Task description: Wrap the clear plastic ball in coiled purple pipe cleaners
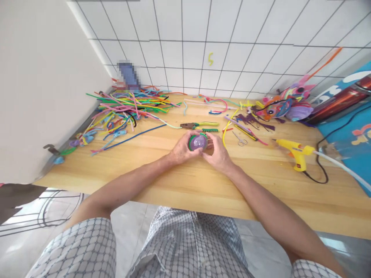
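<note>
Both hands are wrapped round a shiny purple ball point(198, 142) with a green band along its edge, just above the wooden table point(185, 181). My left hand point(183, 148) grips it from the left, thumb in front. From the right, my right hand point(216, 150) closes on it with curved fingers; some fingertips are hidden behind the ball. Right behind the hands lie pliers point(199, 125) with yellow-green handles and a small green-handled tool point(210, 130). Small scissors point(240, 139) rest to the right of my right hand.
A heap of coloured pipe cleaners point(136, 104) covers the back left. On the right lies a yellow glue gun point(295, 152) with a black cord point(321, 170). Fuzzy finished figures point(290, 104) sit at the back right near a red cylinder point(342, 98). A tiled wall point(191, 50) stands behind.
</note>
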`<control>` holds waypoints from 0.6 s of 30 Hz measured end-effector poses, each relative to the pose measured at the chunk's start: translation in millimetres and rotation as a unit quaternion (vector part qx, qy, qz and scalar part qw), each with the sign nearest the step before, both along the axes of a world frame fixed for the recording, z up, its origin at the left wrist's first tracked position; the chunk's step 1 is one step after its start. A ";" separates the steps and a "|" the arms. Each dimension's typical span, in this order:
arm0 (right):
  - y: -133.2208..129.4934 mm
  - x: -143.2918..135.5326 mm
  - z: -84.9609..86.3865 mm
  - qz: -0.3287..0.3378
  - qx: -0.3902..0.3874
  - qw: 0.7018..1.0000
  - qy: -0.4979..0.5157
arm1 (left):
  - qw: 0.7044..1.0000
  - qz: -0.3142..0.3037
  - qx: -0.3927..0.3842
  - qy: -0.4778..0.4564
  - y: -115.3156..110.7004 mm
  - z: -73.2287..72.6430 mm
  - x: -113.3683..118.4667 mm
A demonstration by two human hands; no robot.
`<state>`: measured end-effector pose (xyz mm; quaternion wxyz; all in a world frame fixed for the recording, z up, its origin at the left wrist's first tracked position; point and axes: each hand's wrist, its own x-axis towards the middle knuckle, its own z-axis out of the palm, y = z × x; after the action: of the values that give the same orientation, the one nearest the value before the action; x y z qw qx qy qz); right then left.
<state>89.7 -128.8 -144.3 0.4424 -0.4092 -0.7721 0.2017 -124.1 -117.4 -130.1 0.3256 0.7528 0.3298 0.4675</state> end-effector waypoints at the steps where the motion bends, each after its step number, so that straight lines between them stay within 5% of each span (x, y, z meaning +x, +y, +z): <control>1: 0.5 -0.1 -0.1 0.002 0.003 1.000 -0.006 | 1.000 0.002 0.009 0.008 -0.1 0.3 -0.8; 10: -4.7 -3.3 14.8 0.056 0.103 0.990 -0.079 | 0.991 0.009 0.103 0.080 -3.7 2.7 -14.8; 18: -6.3 -2.8 16.0 0.032 0.092 0.991 -0.096 | 0.986 0.016 0.142 0.082 -5.5 2.3 -11.0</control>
<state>86.9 -135.2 -128.4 0.3953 -0.3593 -0.8390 0.1032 -135.1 -122.9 -127.8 0.1800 0.8219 0.2979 0.4509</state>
